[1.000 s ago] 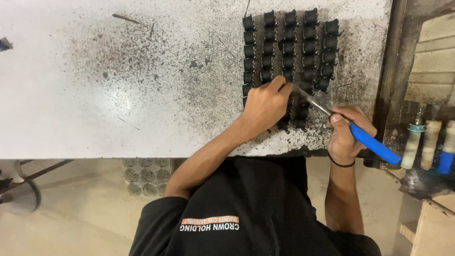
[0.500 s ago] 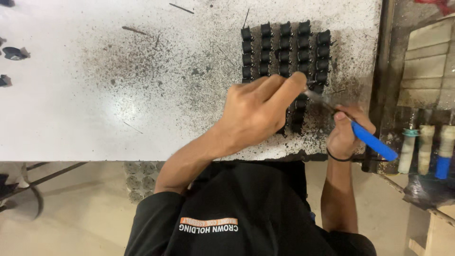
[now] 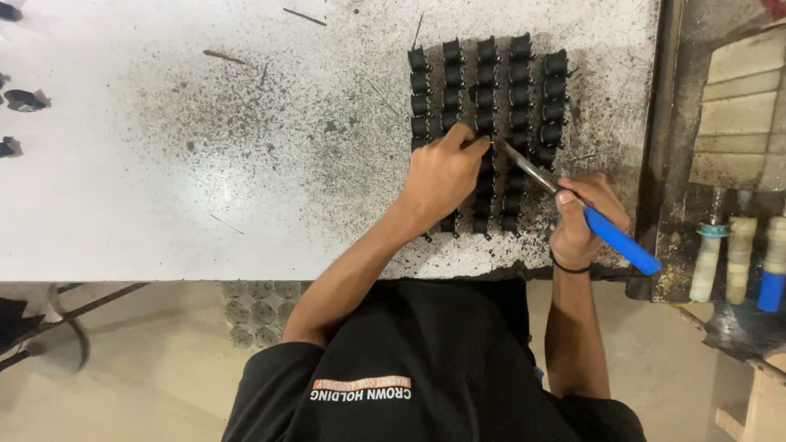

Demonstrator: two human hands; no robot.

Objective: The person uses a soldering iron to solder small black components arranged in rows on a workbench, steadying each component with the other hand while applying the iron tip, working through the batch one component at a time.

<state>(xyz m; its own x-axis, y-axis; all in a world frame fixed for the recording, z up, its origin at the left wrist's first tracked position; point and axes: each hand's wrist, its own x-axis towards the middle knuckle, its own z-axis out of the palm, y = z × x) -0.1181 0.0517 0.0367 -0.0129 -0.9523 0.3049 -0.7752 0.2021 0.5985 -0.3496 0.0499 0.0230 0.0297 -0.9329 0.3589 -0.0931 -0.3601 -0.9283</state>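
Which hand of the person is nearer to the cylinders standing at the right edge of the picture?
The right hand. It holds the blue-handled tool just beside the cylinders. The left hand rests farther away, on the rows of small black parts.

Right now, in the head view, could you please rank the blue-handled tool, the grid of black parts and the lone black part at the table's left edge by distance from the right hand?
1. blue-handled tool: held in the right hand.
2. grid of black parts: just up-left.
3. lone black part: far left edge.
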